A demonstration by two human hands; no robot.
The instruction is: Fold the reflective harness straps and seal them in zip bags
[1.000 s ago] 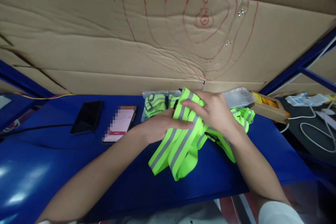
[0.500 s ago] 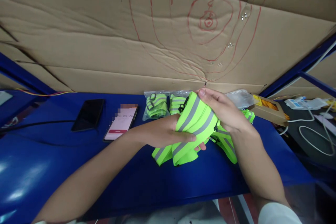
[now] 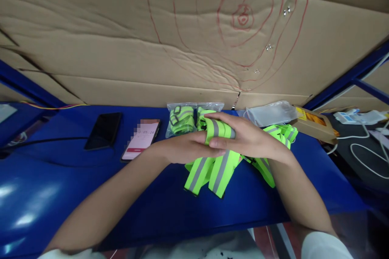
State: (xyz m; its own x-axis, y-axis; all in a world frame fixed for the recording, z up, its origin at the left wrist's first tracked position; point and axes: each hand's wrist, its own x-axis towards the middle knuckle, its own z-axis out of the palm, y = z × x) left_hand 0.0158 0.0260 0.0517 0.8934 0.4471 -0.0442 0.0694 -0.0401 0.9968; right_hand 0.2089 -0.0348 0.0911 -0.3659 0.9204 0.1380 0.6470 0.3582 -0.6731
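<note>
A bundle of neon green straps with grey reflective stripes [image 3: 221, 172] is held above the blue table, two folded lengths hanging toward its front edge. My left hand [image 3: 193, 147] grips the bundle from the left, thumb on top. My right hand [image 3: 243, 135] wraps over its upper part from the right. The two hands meet at the bundle, and some fingers are hidden. More green strap [image 3: 281, 133] with black buckles lies behind and below my right forearm. Two clear bags with folded green straps, the left one [image 3: 181, 120] and the right one [image 3: 209, 109], lie behind the hands.
A dark phone [image 3: 103, 130] and a lit phone [image 3: 141, 137] lie left on the blue table [image 3: 170, 214]. Clear plastic bags [image 3: 270, 114], a cardboard box [image 3: 316, 125] and white cables [image 3: 367, 158] are at right. Cardboard [image 3: 106, 60] stands behind.
My right hand has moved down over the bundle, its fingers now curled around the top. The bundle's upper part is folded over, and the strap ends hang lower.
</note>
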